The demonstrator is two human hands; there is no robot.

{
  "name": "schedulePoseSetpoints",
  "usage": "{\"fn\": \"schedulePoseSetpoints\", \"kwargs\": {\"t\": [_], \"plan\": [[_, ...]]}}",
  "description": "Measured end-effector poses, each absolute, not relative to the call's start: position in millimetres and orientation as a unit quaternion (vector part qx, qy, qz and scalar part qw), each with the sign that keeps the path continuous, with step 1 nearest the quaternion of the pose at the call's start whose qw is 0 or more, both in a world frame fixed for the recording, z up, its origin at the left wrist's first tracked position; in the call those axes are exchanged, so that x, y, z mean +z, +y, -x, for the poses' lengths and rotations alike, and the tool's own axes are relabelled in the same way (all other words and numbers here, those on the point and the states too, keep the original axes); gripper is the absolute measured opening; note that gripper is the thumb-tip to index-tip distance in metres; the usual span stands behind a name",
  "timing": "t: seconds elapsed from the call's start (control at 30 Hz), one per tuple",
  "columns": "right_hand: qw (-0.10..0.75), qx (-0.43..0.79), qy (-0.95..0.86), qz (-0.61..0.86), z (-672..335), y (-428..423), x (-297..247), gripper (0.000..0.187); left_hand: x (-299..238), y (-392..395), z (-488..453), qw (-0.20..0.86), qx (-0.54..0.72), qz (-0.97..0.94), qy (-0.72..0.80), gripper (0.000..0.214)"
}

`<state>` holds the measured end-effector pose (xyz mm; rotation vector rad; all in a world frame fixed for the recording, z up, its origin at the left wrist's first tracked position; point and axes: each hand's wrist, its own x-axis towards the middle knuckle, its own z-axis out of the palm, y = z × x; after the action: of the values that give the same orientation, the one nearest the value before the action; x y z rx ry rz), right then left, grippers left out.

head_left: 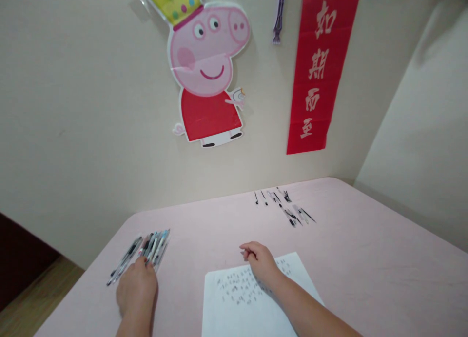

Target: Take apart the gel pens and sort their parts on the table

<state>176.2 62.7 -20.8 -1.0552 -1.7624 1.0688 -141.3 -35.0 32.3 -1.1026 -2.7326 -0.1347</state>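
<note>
My left hand (pixel 137 284) is at the left of the table, its bent fingers closed at the near ends of a row of pens (pixel 155 244). The fingertips are partly hidden, but they appear to pinch one of these pens. Beside that row, a few dark pens (pixel 126 259) lie slantwise. My right hand (pixel 261 260) hovers or rests at the top edge of a white sheet of paper (pixel 219 322) covered with dark handwriting. Its fingers point left, loosely bent and slightly apart, with nothing visible in them. The right forearm covers part of the writing.
A pink cloth covers the table (pixel 365 259). Near the back edge lie several pen parts (pixel 272 196), with more dark and clear pieces (pixel 295 215) just in front. On the wall hang a cartoon pig cutout (pixel 210 73) and a red banner (pixel 321 69).
</note>
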Motion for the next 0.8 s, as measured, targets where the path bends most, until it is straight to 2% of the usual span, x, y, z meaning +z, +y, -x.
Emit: {"fn": "schedulePoseSetpoints", "kwargs": {"t": [0.3,0.47,0.57,0.63,0.73,0.8], "plan": [[0.406,0.418,-0.698,0.416,-176.2,63.2,-24.1,0.044,33.9,-37.7,140.8,0.111,-0.08,0.346,-0.928,0.032],[0.443,0.403,-0.687,0.412,-174.5,66.3,-28.4,0.041,38.9,-32.8,118.8,0.085,-0.245,0.381,-0.887,0.033],[0.464,0.41,-0.667,0.414,-172.7,67.8,-30.7,0.04,37.4,-21.0,94.2,-0.045,-0.42,0.388,-0.819,0.029],[0.474,0.438,-0.639,0.419,-171.7,68.4,-31.3,0.037,34.3,-13.4,74.7,-0.205,-0.501,0.376,-0.752,0.036],[0.481,0.5,-0.578,0.43,-172.1,69.1,-29.0,0.033,30.1,-8.0,45.4,-0.405,-0.529,0.352,-0.658,0.046],[0.483,0.539,-0.536,0.434,-174.3,69.6,-24.6,0.032,29.6,-7.9,29.7,-0.471,-0.524,0.351,-0.617,0.046]]}}
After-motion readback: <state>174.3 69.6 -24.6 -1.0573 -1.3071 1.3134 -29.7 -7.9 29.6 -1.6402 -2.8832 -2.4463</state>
